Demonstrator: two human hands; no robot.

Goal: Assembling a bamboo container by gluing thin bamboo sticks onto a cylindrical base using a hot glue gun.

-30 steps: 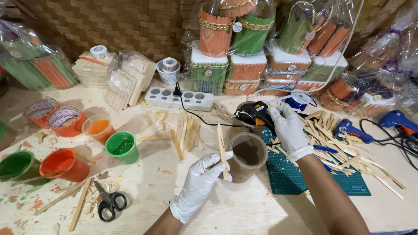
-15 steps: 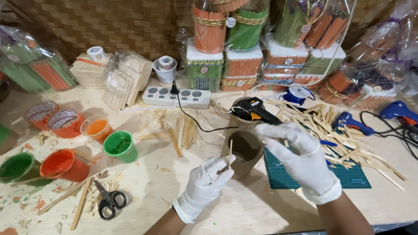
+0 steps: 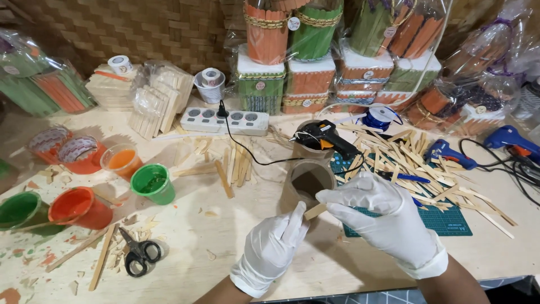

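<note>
Together both gloved hands pinch wooden stick (image 3: 315,211) beside cardboard tube (image 3: 306,181).

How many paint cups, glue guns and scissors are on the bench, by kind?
Orange paint cups: 2
Green paint cups: 2
Glue guns: 3
Scissors: 1
Total: 8

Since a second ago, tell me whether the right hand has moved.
Yes. The right hand has come down from beside the black glue gun toward the person, and now sits below the cardboard tube, pinching the wooden stick.
</note>
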